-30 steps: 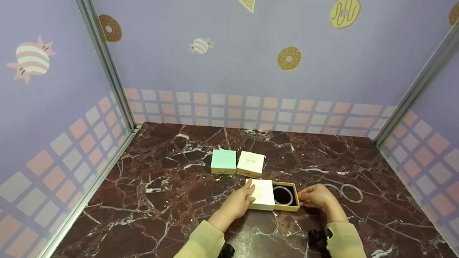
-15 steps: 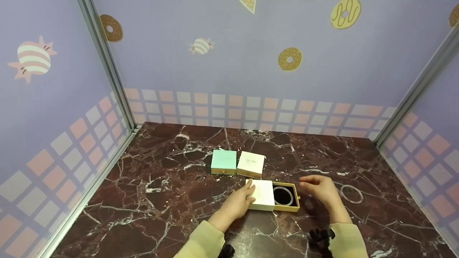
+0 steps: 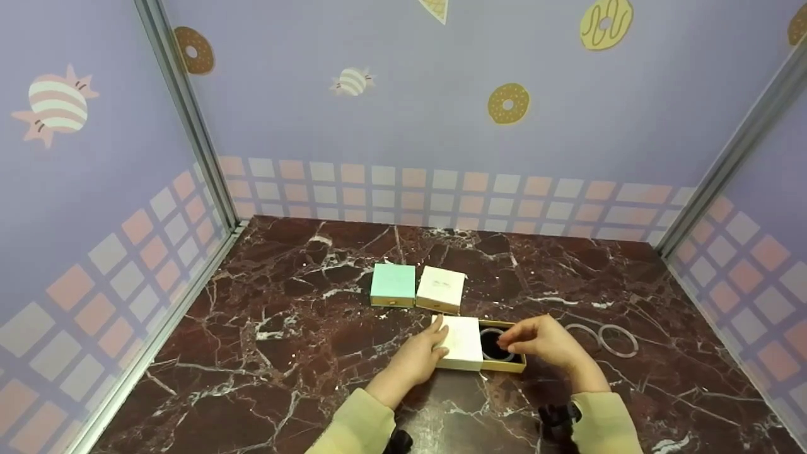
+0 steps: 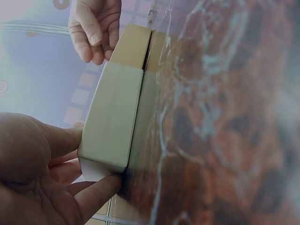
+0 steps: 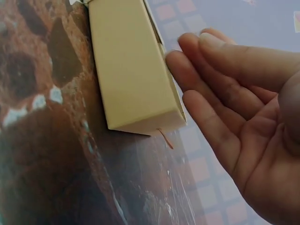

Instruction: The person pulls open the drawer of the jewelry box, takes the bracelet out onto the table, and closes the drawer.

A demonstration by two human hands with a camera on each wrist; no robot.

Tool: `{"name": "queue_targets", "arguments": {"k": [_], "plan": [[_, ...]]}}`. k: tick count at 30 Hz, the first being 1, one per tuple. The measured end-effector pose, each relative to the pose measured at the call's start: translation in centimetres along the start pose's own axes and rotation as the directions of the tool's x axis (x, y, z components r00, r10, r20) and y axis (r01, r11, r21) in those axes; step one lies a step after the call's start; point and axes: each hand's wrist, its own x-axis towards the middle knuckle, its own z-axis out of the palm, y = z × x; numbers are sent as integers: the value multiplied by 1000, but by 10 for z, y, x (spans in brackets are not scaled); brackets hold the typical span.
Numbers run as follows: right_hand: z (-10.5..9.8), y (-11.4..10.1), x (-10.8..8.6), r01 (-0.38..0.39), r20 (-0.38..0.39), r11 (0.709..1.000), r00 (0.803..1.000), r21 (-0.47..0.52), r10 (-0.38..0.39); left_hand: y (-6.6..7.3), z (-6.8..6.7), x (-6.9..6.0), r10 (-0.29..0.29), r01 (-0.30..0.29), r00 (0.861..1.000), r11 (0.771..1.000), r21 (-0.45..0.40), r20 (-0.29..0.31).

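A cream-white drawer-style gift box [image 3: 458,343] lies on the marble table with its yellow drawer [image 3: 521,366] pulled out to the right. On the drawer's black lining rests a pale bangle [image 3: 489,353], partly covered by my right hand. My left hand [image 3: 413,356] grips the left end of the box's sleeve between thumb and fingers, as the left wrist view [image 4: 61,173] confirms. Hovering over the drawer's right side is my right hand [image 3: 548,343], its fingers bent loosely with nothing held. A short ribbon tab [image 5: 165,139] sticks out of the drawer's end.
Behind the box stand a mint-green box [image 3: 393,284] and another cream box [image 3: 441,289], both with drawers pushed in. To the right, two clear bangles [image 3: 619,341] lie beside each other on the marble table [image 3: 302,391]. Patterned panels [image 3: 403,126] enclose the table.
My right hand has let go of the drawer's end, lifted away, then come back leftward over the drawer. The left hand and the box have stayed put.
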Motion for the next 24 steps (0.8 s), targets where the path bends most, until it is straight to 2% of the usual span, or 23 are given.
{"name": "queue_targets", "arguments": {"k": [4, 7, 14, 18, 24], "plan": [[4, -4, 1, -13, 27, 999, 1000, -47, 14, 1, -1, 0, 2, -2, 1000, 1000, 1, -5], [8, -7, 2, -15, 33, 991, 999, -130, 19, 1, 0, -1, 1, -1, 1000, 1000, 7, -6], [17, -11, 6, 35, 37, 944, 999, -327, -24, 0, 0, -1, 4, -4, 1000, 1000, 10, 2], [19, -11, 7, 52, 17, 925, 999, -376, -49, 1, -1, -1, -1, 1, 1000, 1000, 6, 3], [23, -15, 8, 45, -2, 912, 999, -407, -50, 1, -1, 0, 6, -6, 1000, 1000, 13, 4]]}}
